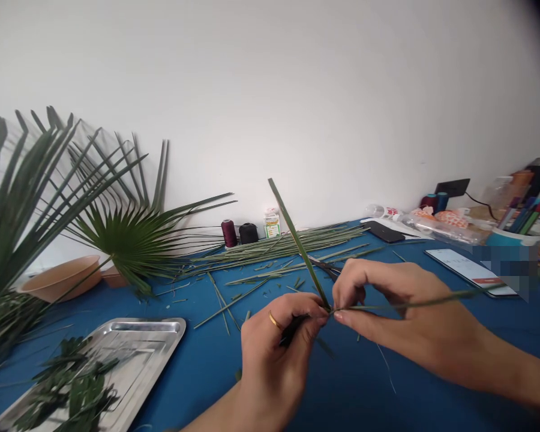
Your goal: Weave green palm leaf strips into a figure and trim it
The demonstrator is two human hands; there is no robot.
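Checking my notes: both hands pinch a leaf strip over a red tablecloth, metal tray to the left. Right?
No: the head view shows a blue tablecloth. The left hand and right hand do pinch the leaf strip; the metal tray sits left.

Pinching a green palm strip between left hand and right hand over blue table, near a steel tray.

We find open blue tabletop between the metal tray and our left hand, and again on the near side of our right hand. Behind both hands, scissors and loose leaf strips lie in the way. The held leaf strip slants up across the middle. Palm fronds overhang the left side. On the right, a phone lies flat near a pen cup.
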